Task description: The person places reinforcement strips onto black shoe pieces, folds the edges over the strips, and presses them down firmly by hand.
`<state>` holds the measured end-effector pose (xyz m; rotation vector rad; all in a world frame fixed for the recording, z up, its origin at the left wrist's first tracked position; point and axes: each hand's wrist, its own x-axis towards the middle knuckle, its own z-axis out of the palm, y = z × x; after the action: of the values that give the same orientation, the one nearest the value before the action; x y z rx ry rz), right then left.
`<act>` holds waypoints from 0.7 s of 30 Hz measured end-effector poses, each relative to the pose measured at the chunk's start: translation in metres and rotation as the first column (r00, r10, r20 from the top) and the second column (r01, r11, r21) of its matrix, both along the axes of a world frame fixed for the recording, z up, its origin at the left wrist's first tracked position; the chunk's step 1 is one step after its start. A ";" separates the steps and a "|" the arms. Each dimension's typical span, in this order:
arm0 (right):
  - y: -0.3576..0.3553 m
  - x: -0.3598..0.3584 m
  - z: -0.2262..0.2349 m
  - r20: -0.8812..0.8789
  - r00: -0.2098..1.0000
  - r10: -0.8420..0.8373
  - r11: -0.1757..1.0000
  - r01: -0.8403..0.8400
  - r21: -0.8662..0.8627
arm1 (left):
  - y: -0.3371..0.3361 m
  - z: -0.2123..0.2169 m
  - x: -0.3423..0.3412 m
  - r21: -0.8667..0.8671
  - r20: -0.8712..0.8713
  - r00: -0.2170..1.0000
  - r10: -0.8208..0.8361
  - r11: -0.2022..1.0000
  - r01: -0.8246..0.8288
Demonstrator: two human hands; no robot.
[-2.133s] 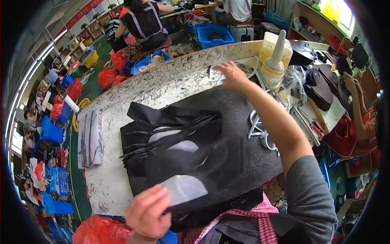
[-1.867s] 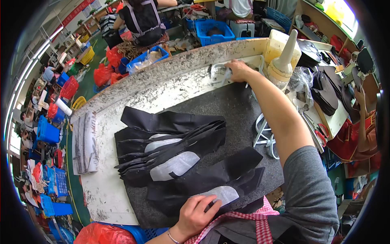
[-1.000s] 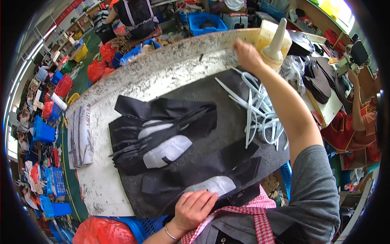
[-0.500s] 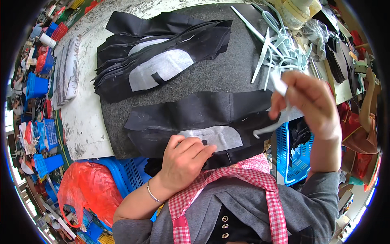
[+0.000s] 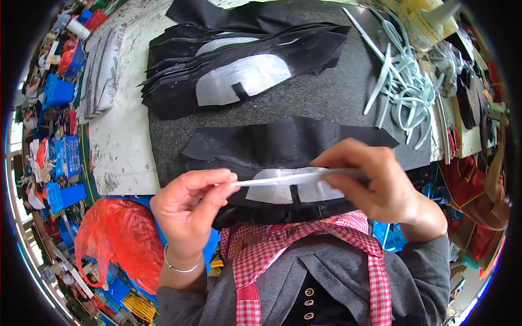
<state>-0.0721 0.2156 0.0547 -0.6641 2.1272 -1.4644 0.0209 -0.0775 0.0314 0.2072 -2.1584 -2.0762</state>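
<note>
The left hand (image 5: 190,209) pinches one pale strip (image 5: 266,180), the right hand (image 5: 380,182) grasping it farther along, above one black cloth (image 5: 261,141) by the mat (image 5: 326,98)'s near edge. One cloth stack (image 5: 174,89) lies far left, one strip tangle (image 5: 410,106) far right.

Past the left hand (image 5: 193,204) and right hand (image 5: 380,185) spreads a white table (image 5: 125,174) with dark smears. Left of the left hand runs green floor (image 5: 91,175), with bright windows (image 5: 16,129) farther out. Another pale table (image 5: 470,139) stands beyond the right hand.
</note>
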 end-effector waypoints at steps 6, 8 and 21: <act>0.010 0.009 -0.004 -0.078 0.994 -0.075 0.974 0.090 0.207 | -0.013 -0.005 -0.011 -0.096 0.171 0.983 0.069 0.994 -0.053; 0.006 0.009 -0.008 -0.102 0.993 -0.067 0.971 0.088 0.224 | -0.015 -0.016 -0.015 -0.304 0.092 0.995 0.032 0.953 -0.003; 0.009 0.017 -0.034 -0.146 0.988 0.040 0.962 0.001 0.273 | -0.004 -0.017 -0.033 -0.568 0.159 0.986 -0.049 0.813 0.132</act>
<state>-0.0552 0.2251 0.0208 -0.7073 2.3723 -1.1112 -0.0117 -0.0816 0.0148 0.1800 -2.8111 -1.3682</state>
